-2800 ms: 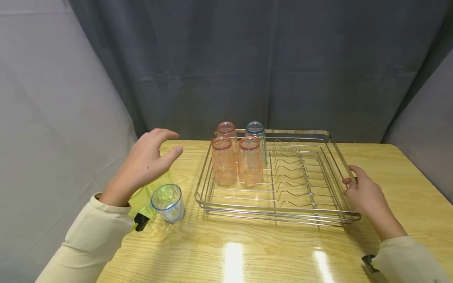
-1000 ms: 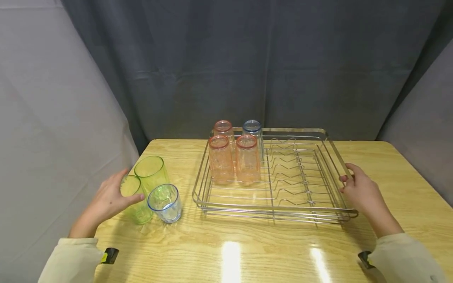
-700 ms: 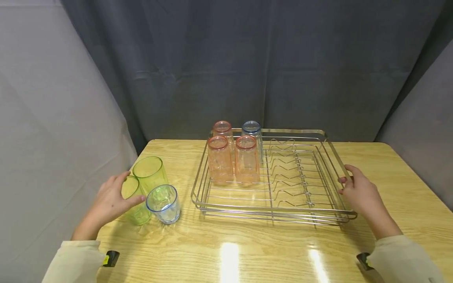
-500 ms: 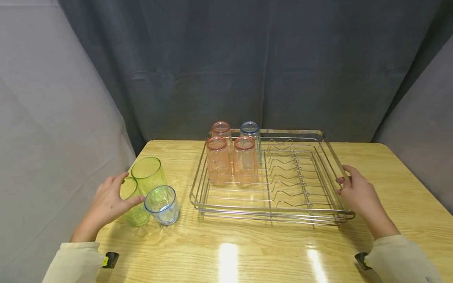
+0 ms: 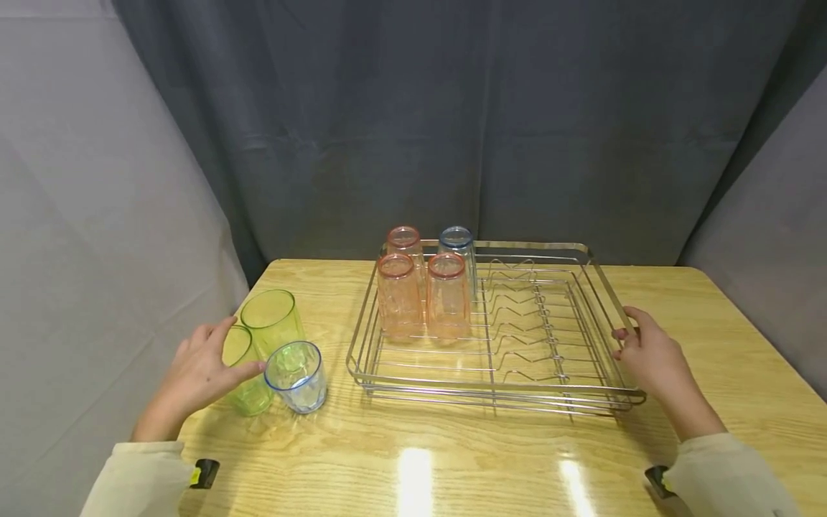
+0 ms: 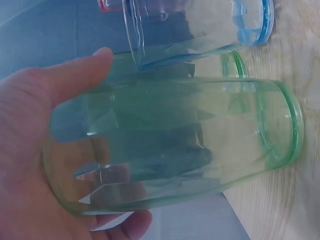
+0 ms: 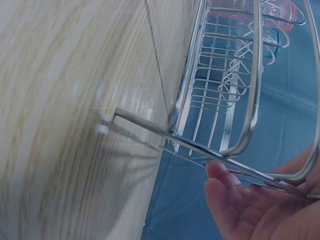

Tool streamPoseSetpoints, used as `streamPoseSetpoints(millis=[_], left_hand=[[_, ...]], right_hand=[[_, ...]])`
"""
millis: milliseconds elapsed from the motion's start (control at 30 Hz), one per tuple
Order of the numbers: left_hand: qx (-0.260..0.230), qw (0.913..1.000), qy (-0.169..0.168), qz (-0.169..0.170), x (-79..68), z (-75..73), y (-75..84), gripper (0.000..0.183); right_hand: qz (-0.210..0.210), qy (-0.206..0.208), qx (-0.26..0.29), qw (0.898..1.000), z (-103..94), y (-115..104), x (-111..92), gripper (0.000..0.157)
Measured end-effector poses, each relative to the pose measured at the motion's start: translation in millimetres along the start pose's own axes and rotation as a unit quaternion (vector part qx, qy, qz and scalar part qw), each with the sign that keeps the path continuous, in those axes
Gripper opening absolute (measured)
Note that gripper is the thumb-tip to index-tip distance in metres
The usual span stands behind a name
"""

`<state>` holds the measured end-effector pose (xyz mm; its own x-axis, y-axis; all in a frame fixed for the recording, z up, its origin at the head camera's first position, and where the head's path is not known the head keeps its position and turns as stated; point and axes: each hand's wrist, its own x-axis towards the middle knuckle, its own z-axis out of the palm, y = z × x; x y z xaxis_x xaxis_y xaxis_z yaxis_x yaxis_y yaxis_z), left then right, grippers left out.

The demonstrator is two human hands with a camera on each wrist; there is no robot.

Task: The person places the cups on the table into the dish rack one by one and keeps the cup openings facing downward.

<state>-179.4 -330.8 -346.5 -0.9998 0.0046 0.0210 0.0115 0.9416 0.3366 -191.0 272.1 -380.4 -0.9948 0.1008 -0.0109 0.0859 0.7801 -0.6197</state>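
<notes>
My left hand (image 5: 200,373) holds the nearer green glass (image 5: 250,395) near its rim; the left wrist view has the thumb on one side and fingertips on the other. This glass stands upright on the table. Right behind it is a wider green glass (image 5: 274,316), and a short blue-rimmed glass (image 5: 304,388) sits close to the thumb tip. Over on the other side, my right hand (image 5: 655,355) grips the right rim of a metal wire dish rack (image 5: 504,388), its curled fingertips showing in the right wrist view (image 7: 235,200).
Upside down in the rack's left part stand several tumblers: pink ones, such as the front pink tumbler (image 5: 448,301), and a blue-based tumbler (image 5: 460,258). Wavy wire dividers (image 5: 517,316) fill the right part. A dark curtain (image 5: 388,129) hangs behind the wooden table (image 5: 323,467).
From its raised place above the glasses, my left hand has come down and left onto the nearer green glass. It stays there over the last second. My right hand keeps its grip on the rack.
</notes>
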Motion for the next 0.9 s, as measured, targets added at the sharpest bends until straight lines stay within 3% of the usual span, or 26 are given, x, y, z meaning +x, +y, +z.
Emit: streamPoseSetpoints(millis=[467,900], left_hand=[[0.006,0.9999,-0.003,-0.01,-5.7,1.8,3.3,0.113],[-0.005,0.9986,0.05,0.015,-11.4,5.4,-4.8,0.095]], right_hand=[[0.003,0.004,-0.001,1.0,-0.4,-0.7,-0.7,0.054],[-0.001,0.0,-0.008,1.0,-0.9,-1.2,-1.4,0.054]])
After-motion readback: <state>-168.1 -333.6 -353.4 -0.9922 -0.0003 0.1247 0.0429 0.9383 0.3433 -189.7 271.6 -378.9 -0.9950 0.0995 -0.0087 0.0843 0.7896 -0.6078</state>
